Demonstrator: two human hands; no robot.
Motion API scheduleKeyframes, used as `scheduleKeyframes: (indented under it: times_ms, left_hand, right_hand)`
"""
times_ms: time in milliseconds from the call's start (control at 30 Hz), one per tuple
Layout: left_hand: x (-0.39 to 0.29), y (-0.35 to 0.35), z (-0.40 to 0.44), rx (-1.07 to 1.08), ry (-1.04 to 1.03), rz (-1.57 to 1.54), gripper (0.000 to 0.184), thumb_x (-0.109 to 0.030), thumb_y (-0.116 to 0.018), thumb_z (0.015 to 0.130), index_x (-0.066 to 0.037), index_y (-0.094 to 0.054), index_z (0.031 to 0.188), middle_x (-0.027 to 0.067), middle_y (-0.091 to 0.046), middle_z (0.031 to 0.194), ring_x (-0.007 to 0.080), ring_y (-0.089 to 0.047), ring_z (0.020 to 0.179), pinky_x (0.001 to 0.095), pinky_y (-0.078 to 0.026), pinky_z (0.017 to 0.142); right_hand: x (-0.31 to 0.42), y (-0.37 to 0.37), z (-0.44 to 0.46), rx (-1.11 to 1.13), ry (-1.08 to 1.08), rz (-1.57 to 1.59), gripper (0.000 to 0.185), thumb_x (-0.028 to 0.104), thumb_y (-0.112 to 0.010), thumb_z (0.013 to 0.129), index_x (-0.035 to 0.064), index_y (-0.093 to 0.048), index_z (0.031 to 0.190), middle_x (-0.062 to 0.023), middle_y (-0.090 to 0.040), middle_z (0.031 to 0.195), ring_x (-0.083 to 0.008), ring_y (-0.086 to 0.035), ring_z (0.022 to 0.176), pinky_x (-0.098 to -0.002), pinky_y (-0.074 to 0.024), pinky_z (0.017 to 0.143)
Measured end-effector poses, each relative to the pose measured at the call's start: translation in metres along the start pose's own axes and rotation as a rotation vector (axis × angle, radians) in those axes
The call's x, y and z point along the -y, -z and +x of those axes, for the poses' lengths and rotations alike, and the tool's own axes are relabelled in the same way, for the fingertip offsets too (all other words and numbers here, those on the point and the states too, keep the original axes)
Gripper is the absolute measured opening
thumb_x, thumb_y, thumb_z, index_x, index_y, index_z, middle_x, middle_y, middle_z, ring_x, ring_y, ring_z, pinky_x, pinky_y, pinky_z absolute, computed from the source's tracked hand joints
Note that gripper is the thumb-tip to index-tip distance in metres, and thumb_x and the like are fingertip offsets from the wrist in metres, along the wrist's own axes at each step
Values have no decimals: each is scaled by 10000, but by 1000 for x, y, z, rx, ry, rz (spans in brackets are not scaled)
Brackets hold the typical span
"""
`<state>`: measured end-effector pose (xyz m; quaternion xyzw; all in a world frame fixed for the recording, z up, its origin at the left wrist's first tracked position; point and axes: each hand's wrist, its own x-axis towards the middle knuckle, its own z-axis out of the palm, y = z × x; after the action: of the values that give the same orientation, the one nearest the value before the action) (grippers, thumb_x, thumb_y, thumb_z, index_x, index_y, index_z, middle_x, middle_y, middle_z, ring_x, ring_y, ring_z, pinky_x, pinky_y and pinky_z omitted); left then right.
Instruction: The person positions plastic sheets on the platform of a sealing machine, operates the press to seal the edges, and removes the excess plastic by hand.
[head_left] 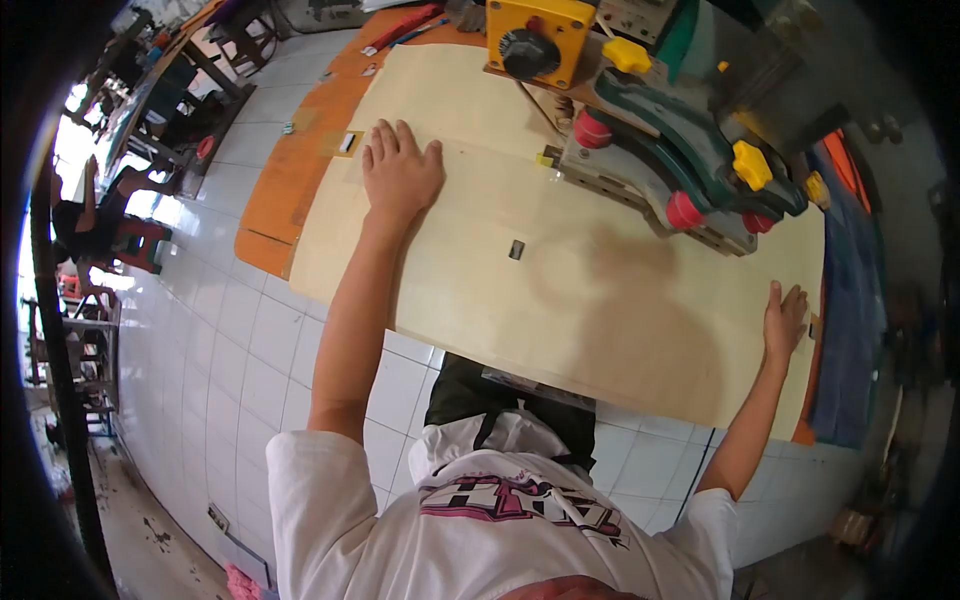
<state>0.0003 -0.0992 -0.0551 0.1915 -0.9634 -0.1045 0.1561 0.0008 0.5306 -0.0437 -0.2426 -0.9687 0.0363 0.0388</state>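
Observation:
A large pale yellow sheet covers most of the orange-brown tabletop and juts past its front edge. My left hand lies flat on the sheet's left part, fingers spread, just right of a small black-and-white piece at the edge. On the far right my right hand rests on the sheet near its right edge, fingers stretched out. Between the hands a small dark rectangle shows on the sheet. Over its back right stands a machine with a dark green arm, red knobs and yellow knobs.
A yellow control box with a black dial stands at the back. Blue cloth or plastic hangs along the right side. Red and blue pen-like items lie at the back left. Another person sits beyond the tiled floor.

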Motion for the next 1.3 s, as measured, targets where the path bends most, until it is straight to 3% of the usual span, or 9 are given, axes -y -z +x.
scheduleKeyframes:
  times_ms: [167,467,1300]
  left_hand:
    - [4,-6,3,27,20,39,793,-546,-375,1012,35,-319,1550,286,-218,1637,383,-169,1547,475,-119,1252]
    - [0,5,3,110,35,72,836,-620,-313,1012,-4,-279,1575,250,-193,1656,343,-124,1562,464,-103,1256]
    - [9,-6,7,105,27,128,875,-673,-316,998,-20,-276,1580,243,-194,1658,333,-122,1564,465,-115,1255]
  right_hand:
    - [-9,-6,6,5,22,20,957,742,-286,982,36,-167,1617,-174,-102,1696,-300,-56,1576,-553,-38,1246]
    - [1,7,1,70,-8,63,841,595,-355,1017,20,-189,1607,-184,-111,1692,-312,-43,1575,-546,-13,1248]
    - [10,7,-11,2,-1,8,818,609,-289,1027,40,-199,1609,-181,-137,1688,-306,-80,1573,-531,-44,1254]
